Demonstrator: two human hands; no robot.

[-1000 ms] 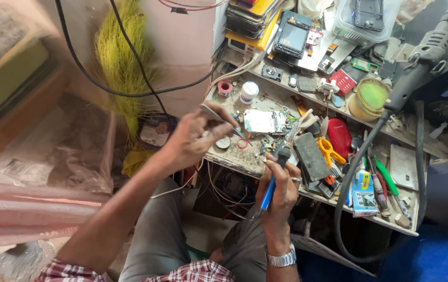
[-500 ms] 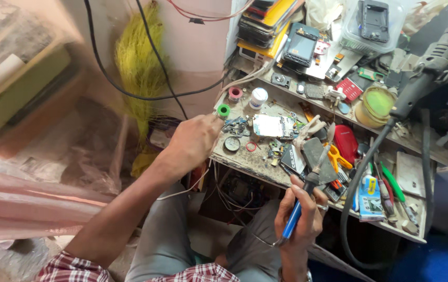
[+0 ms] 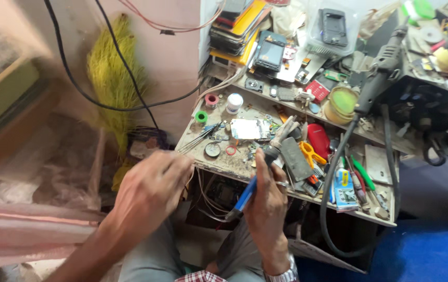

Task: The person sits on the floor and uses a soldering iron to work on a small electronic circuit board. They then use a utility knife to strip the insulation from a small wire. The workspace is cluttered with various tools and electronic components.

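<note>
My right hand (image 3: 265, 209) grips a soldering iron with a blue handle (image 3: 246, 196). Its dark barrel points up over the workbench (image 3: 224, 164) towards a small phone circuit board (image 3: 250, 128). My left hand (image 3: 151, 190) is curled shut at the bench's left front corner. A thin wire (image 3: 189, 176) seems to trail from its fingers. Metal tweezers (image 3: 199, 139) lie on the bench just beyond its knuckles. A metal wristwatch (image 3: 281, 272) sits on my right wrist.
The bench is crowded: green spool (image 3: 201, 116), white jar (image 3: 234, 102), red case (image 3: 318, 139), orange scissors (image 3: 310, 152), round tin (image 3: 342, 101), stacked phones (image 3: 237, 26), a grey tool handle with a thick black hose (image 3: 385, 57). A yellow broom (image 3: 111, 78) leans at the left wall.
My left hand has pulled back from the circuit board to the bench's left corner. My right hand has stayed low with the soldering iron, its barrel now tilted towards the board. The camera moved closer.
</note>
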